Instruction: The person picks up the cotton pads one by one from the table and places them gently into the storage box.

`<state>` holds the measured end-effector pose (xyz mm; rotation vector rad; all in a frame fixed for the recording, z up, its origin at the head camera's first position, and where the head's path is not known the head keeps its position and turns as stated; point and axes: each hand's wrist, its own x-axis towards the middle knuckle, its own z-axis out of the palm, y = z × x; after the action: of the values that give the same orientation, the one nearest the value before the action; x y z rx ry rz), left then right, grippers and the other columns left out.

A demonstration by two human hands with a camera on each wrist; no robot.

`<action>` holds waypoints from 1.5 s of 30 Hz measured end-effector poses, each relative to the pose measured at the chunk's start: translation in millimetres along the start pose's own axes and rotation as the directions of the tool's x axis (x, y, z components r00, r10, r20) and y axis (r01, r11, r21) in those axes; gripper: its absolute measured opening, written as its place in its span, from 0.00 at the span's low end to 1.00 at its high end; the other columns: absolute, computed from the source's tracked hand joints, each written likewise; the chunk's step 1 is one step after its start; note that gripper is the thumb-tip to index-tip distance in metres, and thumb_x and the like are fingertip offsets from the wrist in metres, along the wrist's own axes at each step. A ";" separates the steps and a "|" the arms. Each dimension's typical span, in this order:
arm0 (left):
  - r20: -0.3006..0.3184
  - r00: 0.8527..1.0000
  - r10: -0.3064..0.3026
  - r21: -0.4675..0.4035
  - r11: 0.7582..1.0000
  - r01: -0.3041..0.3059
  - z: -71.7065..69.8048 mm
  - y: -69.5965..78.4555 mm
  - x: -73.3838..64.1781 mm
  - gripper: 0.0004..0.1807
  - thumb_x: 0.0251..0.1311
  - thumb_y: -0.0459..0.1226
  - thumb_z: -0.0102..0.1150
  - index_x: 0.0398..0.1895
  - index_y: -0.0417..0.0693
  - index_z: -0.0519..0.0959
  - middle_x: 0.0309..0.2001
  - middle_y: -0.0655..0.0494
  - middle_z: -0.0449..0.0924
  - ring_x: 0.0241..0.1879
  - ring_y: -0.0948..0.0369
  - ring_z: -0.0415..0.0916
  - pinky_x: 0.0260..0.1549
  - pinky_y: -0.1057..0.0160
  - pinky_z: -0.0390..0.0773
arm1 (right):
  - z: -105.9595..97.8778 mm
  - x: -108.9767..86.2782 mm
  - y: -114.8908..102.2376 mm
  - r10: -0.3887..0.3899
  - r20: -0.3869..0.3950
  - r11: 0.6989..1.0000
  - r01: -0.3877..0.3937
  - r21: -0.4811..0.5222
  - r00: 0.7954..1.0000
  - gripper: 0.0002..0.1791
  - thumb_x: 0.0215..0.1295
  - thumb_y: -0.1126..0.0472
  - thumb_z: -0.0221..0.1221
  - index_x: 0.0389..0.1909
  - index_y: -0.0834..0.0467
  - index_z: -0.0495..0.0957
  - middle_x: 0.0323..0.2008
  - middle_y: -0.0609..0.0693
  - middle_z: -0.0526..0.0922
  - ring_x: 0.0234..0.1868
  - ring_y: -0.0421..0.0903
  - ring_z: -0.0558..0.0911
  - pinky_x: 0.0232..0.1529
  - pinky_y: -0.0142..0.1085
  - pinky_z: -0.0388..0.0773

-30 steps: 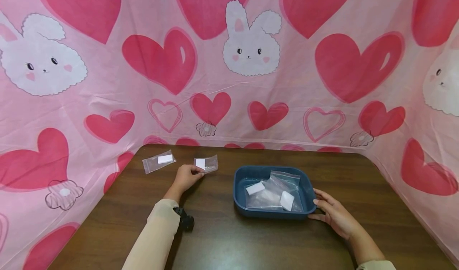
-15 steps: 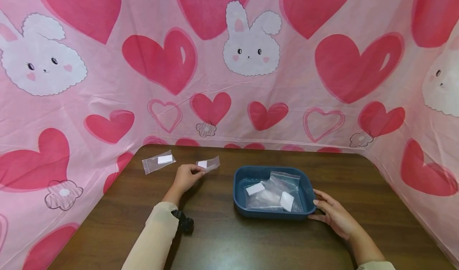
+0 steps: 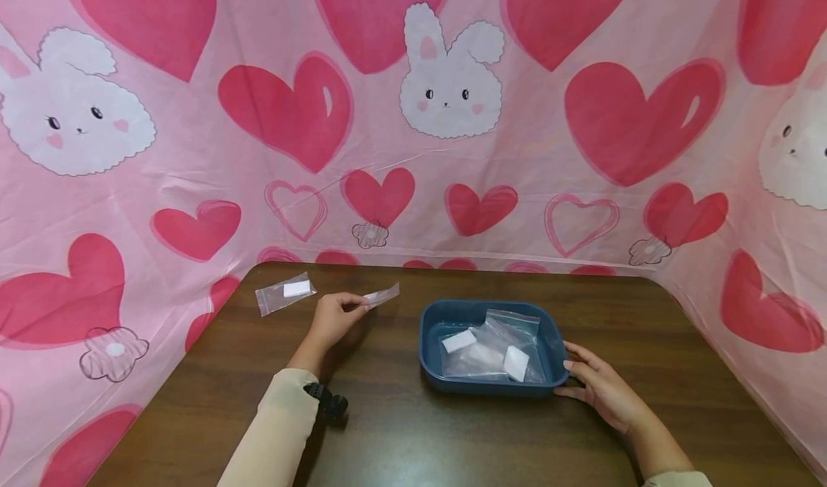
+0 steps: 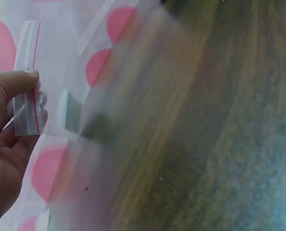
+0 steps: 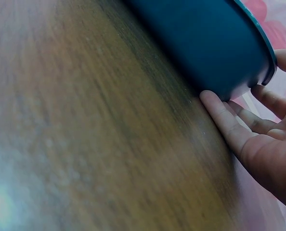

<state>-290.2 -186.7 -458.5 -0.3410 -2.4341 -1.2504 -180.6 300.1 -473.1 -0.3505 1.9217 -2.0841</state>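
Observation:
My left hand (image 3: 334,323) pinches a small clear zip bag (image 3: 388,295) between thumb and fingertips. In the left wrist view the thumb (image 4: 22,81) lies over the bag's red-lined zip strip (image 4: 36,113). A white piece shows in the bag near my fingertips in the head view. My right hand (image 3: 601,386) touches the right end of a blue rectangular tub (image 3: 465,383). In the right wrist view its fairly straight fingers (image 5: 227,118) rest along the outer wall. Inside the tub lie clear zip bags (image 3: 478,358) with white pieces.
Another clear zip bag (image 3: 274,299) with a white piece lies flat at the table's back left. The brown wooden table (image 3: 413,437) ends at a pink cloth (image 3: 446,164) printed with hearts and rabbits, which also covers both sides.
The bag in my left hand has tilted up from lying flat and now shows nearly edge-on, slightly to the right. My right hand and the tub have stayed in place.

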 end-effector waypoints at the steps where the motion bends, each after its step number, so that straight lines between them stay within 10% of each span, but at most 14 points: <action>1: -0.001 1.000 0.002 -0.001 1.000 -0.002 -0.3 1.3 0.4 0.04 0.51 0.31 0.72 0.30 0.41 0.88 0.31 0.50 0.86 0.32 0.57 0.80 0.35 0.58 0.79 | 0.2 0.2 0.0 0.002 -0.005 1.000 -0.002 -0.002 1.000 0.24 0.77 0.61 0.45 0.70 0.61 0.59 0.58 0.48 0.69 0.52 0.44 0.79 0.49 0.46 0.79; 45: 0.015 1.000 -0.027 -0.123 0.992 0.029 -9.5 44.3 8.2 0.04 0.56 0.33 0.69 0.34 0.42 0.88 0.34 0.51 0.86 0.30 0.59 0.78 0.30 0.70 0.79 | 1.9 0.3 0.3 0.018 -0.039 1.000 -0.019 -0.018 0.999 0.26 0.77 0.61 0.46 0.71 0.66 0.56 0.57 0.46 0.70 0.52 0.43 0.79 0.50 0.47 0.79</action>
<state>-278.6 -168.7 -417.7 -0.3521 -2.3863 -1.4185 -180.2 298.2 -473.3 -0.2973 1.9599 -2.0771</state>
